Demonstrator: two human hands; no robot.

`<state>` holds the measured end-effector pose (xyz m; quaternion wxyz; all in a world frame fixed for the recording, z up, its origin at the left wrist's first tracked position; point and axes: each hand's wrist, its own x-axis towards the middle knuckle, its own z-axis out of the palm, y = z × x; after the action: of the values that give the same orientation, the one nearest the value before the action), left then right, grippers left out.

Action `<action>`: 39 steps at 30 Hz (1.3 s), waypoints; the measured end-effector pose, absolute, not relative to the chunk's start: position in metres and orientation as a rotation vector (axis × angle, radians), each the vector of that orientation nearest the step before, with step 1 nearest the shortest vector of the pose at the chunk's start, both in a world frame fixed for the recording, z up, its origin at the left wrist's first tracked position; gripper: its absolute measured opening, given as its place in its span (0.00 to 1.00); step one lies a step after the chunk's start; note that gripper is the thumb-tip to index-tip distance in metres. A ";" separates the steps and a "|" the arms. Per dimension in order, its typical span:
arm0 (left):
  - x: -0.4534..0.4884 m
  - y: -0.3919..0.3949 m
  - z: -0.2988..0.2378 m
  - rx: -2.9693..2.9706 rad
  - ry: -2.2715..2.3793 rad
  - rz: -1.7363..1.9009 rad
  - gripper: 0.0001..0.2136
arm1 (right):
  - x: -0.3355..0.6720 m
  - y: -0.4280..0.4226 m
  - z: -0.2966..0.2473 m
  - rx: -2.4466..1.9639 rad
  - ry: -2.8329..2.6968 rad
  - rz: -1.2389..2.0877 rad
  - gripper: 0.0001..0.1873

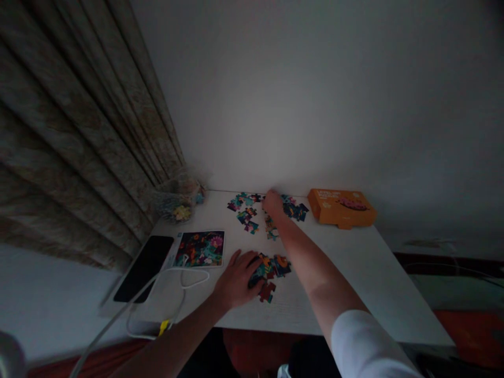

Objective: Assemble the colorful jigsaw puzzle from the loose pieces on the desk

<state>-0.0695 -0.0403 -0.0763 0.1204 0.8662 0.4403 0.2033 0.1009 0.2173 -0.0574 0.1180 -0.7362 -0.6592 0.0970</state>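
Observation:
My left hand (239, 279) lies on the near part of the white table, fingers spread, touching the left edge of a joined patch of jigsaw pieces (281, 266). A reddish-brown piece (267, 292) juts from the near side of that patch. At the back of the table my right hand (272, 202) is closed, its fingers curled down among loose jigsaw pieces; whatever is in them is hidden. Loose pieces (246, 215) lie to its left, and more dark pieces (295, 211) to its right. Below the right wrist, partly covered by the forearm, are further pieces (271, 231).
A printed picture sheet (200, 248) lies left, beside a black tablet or phone (144, 269). A white cable (118, 315) loops over the left edge. An orange box (342, 207) stands back right, a transparent bag or basket (173, 202) back left by the curtain (79, 115).

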 end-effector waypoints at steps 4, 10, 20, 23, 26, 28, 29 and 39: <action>-0.070 -0.040 -0.076 2.524 1.271 0.603 0.25 | 0.109 0.228 -0.063 -2.093 -1.954 0.333 0.21; -0.070 -0.041 -0.074 2.497 1.262 0.604 0.25 | 0.131 0.229 -0.063 -1.814 -2.054 0.351 0.25; -0.069 -0.041 -0.073 2.496 1.290 0.573 0.25 | 0.091 0.235 -0.054 -1.691 -2.350 0.425 0.26; -0.068 -0.041 -0.073 2.490 1.292 0.587 0.24 | 0.090 0.243 -0.054 -1.750 -2.345 0.470 0.31; -0.068 -0.041 -0.073 2.488 1.289 0.590 0.24 | 0.094 0.246 -0.054 -1.818 -2.335 0.529 0.29; -0.068 -0.041 -0.073 2.484 1.290 0.590 0.24 | 0.096 0.246 -0.054 -1.838 -2.327 0.569 0.21; -0.068 -0.040 -0.073 2.481 1.291 0.587 0.24 | 0.097 0.245 -0.053 -1.839 -2.320 0.584 0.17; -0.069 -0.039 -0.072 2.495 1.295 0.582 0.24 | 0.135 0.212 -0.028 -1.836 -1.845 0.527 0.12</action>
<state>-0.0688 -0.0394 -0.0723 0.1352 0.8612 0.4469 0.2009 0.1348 0.2121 -0.0275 0.2406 -0.6709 -0.6745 0.1927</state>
